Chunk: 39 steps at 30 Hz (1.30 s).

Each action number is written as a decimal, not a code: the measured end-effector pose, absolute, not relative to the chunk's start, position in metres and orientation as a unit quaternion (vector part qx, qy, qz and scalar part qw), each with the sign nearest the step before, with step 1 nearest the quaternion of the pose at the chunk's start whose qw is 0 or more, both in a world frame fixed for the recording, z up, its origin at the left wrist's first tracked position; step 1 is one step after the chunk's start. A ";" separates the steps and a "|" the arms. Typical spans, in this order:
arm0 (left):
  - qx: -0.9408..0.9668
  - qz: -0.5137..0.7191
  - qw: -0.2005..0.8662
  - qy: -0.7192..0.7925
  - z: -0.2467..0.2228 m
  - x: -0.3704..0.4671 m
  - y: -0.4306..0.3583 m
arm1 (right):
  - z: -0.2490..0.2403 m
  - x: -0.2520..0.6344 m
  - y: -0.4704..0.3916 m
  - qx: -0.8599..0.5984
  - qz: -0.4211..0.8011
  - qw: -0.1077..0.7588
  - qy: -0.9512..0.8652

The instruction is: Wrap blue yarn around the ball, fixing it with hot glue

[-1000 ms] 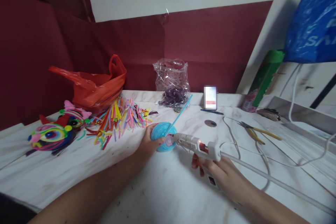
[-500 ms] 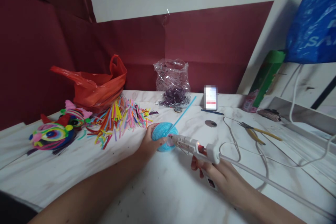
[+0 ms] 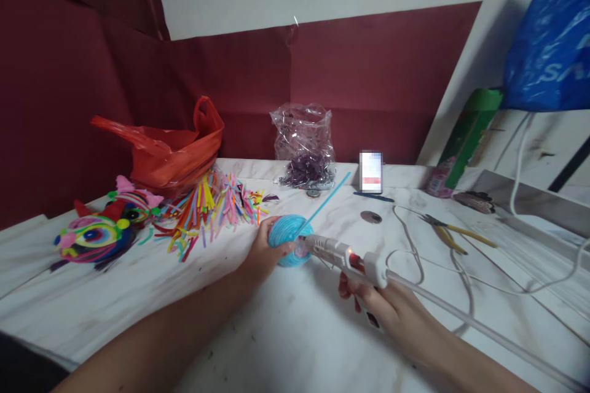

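Observation:
My left hand (image 3: pixel 270 249) is wrapped round the left side of a light-blue ball (image 3: pixel 289 230), wound with fuzzy strands that look like pipe cleaner. One loose end (image 3: pixel 329 199) sticks up to the right. A paler patch shows on the ball's near side, beside my thumb. My right hand (image 3: pixel 375 298) grips a white hot glue gun (image 3: pixel 329 250) by its handle, with a small orange light glowing on its body. The gun's nozzle is at the pale patch; whether it touches cannot be made out. A long clear glue stick (image 3: pixel 461 307) runs out of its back.
Left on the marble-patterned table stand decorated colourful balls (image 3: pixel 94 238), a heap of pipe cleaners (image 3: pixel 203 209) and a red plastic bag (image 3: pixel 173 156). Behind are a clear bag (image 3: pixel 304 147) and a phone (image 3: pixel 371 173). Pliers (image 3: pixel 454 233) and a white cord (image 3: pixel 408 236) lie right.
The loose blue end has tilted a little further to the right. Both hands, the ball and the glue gun stay nearly in place, apart from a slight shift of the whole view.

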<state>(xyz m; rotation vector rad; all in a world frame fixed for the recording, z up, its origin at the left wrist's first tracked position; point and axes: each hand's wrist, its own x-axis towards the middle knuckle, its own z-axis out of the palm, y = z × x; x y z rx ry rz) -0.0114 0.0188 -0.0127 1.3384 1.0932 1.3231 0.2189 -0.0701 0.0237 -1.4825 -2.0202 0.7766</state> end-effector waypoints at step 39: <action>0.526 0.557 0.461 0.449 -0.010 -0.009 0.019 | 0.021 0.216 -0.067 -0.547 0.333 0.276 -0.717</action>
